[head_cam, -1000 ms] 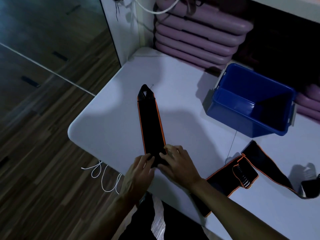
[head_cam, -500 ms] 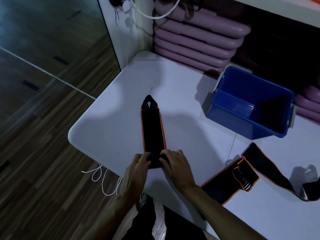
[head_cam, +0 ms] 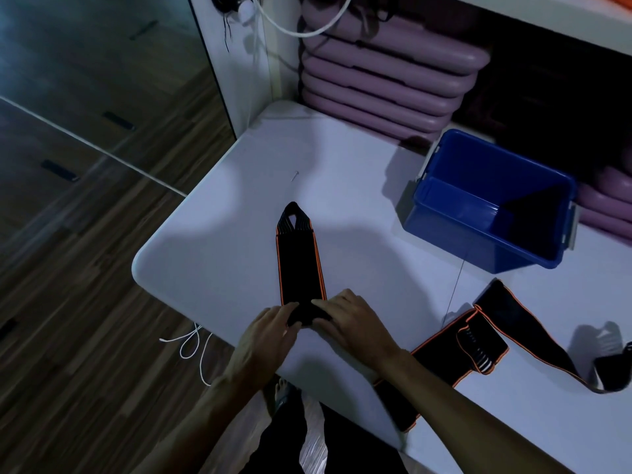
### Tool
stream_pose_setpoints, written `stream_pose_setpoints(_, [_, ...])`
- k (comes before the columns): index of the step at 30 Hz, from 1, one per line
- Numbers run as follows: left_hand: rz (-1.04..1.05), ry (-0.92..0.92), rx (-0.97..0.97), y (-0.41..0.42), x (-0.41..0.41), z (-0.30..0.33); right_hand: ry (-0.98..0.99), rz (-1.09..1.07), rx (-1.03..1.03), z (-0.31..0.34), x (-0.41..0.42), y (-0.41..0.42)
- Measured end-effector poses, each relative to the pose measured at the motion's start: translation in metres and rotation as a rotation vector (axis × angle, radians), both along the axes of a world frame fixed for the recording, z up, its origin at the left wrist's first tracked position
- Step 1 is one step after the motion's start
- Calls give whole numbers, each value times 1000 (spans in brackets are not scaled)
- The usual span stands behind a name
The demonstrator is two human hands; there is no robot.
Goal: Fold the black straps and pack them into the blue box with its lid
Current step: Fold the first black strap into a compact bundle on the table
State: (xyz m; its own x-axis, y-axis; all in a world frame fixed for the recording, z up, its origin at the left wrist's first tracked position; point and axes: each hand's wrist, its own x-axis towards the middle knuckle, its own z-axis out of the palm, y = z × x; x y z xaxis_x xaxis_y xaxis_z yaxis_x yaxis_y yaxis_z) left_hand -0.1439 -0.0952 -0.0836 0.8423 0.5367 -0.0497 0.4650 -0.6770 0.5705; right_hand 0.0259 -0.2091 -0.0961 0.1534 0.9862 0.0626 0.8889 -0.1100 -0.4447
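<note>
Colours and patterns: straps, box, surroundings

Strap (head_cam: 299, 268): black, orange edge piping, thin pale stripes at its tapered far end. Second strap (head_cam: 455, 350): black, same orange piping, with a pale-striped end. Box (head_cam: 485, 213): solid blue, grey-white latch on the right side. Table (head_cam: 219, 234): plain white. Floor (head_cam: 85, 302): dark brown wood-grain planks. Stacked pads (head_cam: 383, 80): dull mauve-purple. Cord (head_cam: 195, 343) on the floor: white.

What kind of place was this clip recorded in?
Probably a gym or fitness studio storeroom: stacked purple step platforms sit behind the white table, the floor is wood-look, and the black straps look like elastic workout wraps.
</note>
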Motion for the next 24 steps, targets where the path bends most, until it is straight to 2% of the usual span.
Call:
stream_pose_setpoints(3, [180,-4,-104,3,14,4,219,-168,-35,12,0,13])
stream_pose_setpoints(5, [285,1,-136,4,23,7,286,-292,-32,16,-4,21])
stream_pose_setpoints(9, [257,-58,-37,2,27,10,146,-320,6,9,-11,27])
stream_pose_setpoints(13, [183,-42,-22,-1,21,2,-35,-139,-15,-1,-8,9])
stream_pose_setpoints(17, [-86,80,42,-1,-5,-13,-134,-16,-39,-11,-4,-8])
stream_pose_setpoints(20, [-94,25,30,6,-8,-9,-15,-8,-38,-10,0,-9])
stream_pose_setpoints(24, [94,-60,-92,16,12,8,245,-156,-16,5,5,6])
